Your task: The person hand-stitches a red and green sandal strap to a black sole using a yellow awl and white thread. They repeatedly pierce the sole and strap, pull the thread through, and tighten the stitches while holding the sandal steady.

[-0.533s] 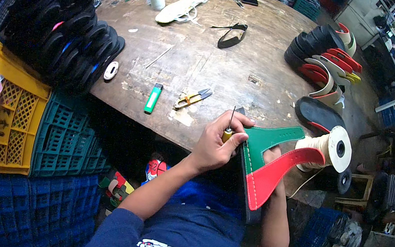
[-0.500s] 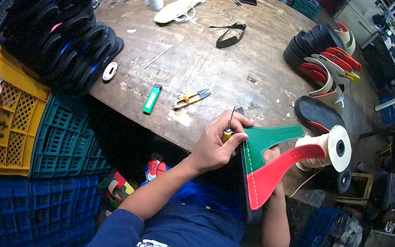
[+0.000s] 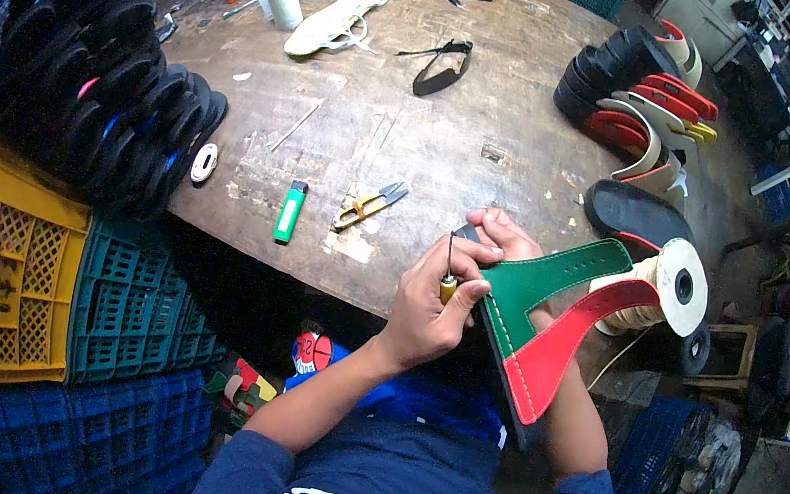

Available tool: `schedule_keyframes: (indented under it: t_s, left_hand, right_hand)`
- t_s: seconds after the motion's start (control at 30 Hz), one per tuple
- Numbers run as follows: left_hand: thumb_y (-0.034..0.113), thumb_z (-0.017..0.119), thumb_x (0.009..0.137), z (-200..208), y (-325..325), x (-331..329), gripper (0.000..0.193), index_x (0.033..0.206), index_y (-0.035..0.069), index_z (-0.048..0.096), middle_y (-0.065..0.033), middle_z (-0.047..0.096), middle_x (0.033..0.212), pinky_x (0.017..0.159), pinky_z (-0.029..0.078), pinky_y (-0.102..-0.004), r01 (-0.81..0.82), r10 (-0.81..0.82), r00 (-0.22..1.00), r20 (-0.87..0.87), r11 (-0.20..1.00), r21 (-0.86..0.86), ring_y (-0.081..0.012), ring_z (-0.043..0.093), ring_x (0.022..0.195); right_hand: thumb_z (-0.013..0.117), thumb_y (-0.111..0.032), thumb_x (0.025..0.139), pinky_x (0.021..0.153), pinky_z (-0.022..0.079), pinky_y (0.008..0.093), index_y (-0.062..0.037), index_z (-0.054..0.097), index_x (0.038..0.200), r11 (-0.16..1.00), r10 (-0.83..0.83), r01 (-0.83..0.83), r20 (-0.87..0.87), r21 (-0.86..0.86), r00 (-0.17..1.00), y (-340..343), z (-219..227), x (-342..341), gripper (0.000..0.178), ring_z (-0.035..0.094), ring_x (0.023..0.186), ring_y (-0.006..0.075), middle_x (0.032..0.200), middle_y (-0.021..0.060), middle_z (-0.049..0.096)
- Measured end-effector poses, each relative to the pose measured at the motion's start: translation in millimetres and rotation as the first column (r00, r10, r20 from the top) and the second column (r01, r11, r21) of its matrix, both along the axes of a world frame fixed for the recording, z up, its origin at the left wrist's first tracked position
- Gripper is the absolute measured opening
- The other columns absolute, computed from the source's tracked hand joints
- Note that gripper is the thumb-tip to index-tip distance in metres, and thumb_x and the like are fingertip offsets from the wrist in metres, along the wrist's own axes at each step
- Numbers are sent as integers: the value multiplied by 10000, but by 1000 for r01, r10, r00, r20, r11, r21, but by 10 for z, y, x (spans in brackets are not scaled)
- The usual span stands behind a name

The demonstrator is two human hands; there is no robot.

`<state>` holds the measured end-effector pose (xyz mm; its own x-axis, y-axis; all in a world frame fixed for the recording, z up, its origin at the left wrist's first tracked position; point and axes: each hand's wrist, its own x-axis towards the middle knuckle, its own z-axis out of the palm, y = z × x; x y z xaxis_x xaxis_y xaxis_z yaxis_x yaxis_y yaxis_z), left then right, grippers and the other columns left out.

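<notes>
My left hand (image 3: pixel 431 298) is closed round an awl (image 3: pixel 449 287) with a yellow handle, its thin metal shaft pointing up past the fingers. Its fingertips also press on the edge of a sandal (image 3: pixel 538 378). The sandal has a dark sole turned on edge, a green strap (image 3: pixel 537 277) and a red strap (image 3: pixel 568 347), with pale stitches along the sole. My right hand (image 3: pixel 508 235) reaches behind the straps; its bent fingers show at the sole's far end, and its palm is mostly hidden. Beside the straps stands a spool of cream thread (image 3: pixel 677 287).
On the table (image 3: pixel 467 166) lie yellow thread snips (image 3: pixel 371 205), a green lighter (image 3: pixel 290 212), a black strap (image 3: pixel 442 70), a pale shoe (image 3: pixel 337 25) and two phones. Black soles (image 3: pixel 113 96) are heaped at left, sandal parts (image 3: pixel 638 99) at right. Crates (image 3: pixel 16 285) stand at lower left.
My right hand has moved forward behind the straps, so its fingers now show past the green strap. The sandal has tilted slightly. My left hand keeps the awl; the whole view has shifted a little.
</notes>
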<state>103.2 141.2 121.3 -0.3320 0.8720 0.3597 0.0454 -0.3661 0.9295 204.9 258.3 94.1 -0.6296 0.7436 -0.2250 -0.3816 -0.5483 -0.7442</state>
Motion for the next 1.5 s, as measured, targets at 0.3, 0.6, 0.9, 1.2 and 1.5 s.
schedule_keyframes:
  t_s: [0.3, 0.6, 0.9, 1.2, 1.5]
  left_hand:
    - [147, 638, 1009, -59, -16, -14, 170, 938, 28, 539, -163, 625, 1150, 504, 486, -204, -10, 14, 997, -77, 999, 51, -76, 574, 643]
    - [160, 677, 985, 8, -30, -82, 169, 932, 35, 577, -187, 619, 1136, 567, 501, -231, 13, -8, 985, -170, 999, 30, -111, 594, 706]
    - [75, 739, 903, 71, -40, -179, 124, 919, 43, 620, -185, 637, 1139, 786, 527, -350, 50, -46, 953, -300, 999, 7, -243, 644, 918]
    - [2, 744, 883, 56, -738, -276, 145, 979, 28, 638, -171, 623, 1097, 758, 535, -311, -281, 222, 863, -454, 957, -66, -197, 645, 966]
    - [2, 624, 975, -588, -1123, -81, 200, 1140, 12, 512, -45, 559, 1011, 696, 484, -254, -164, 198, 978, 68, 927, -339, -79, 562, 835]
  right_hand:
    - [522, -173, 1058, 552, 398, 244, -49, 568, 935, 967, 39, -98, 242, 237, 969, -115, -212, -109, 181, 470, 685, 42, 784, -14, 544]
    - [516, -136, 1040, 572, 409, 261, -33, 586, 901, 882, -57, -117, 350, 457, 935, -144, -62, -108, 186, 469, 668, 55, 728, -13, 542]
    - [514, -122, 1026, 611, 427, 285, -44, 596, 918, 816, -148, -144, 443, 560, 884, -157, -19, -97, 157, 482, 690, 78, 730, 2, 538]
    - [543, -152, 974, 606, 523, 507, -129, 631, 1013, 526, -378, -472, 692, 707, 615, -377, 201, -258, 99, 692, 670, 377, 728, 206, 660]
    - [572, -106, 857, 509, 522, 502, -114, 590, 960, -27, -515, -714, 602, 700, 610, -337, 207, -414, 104, 683, 579, 365, 635, 146, 668]
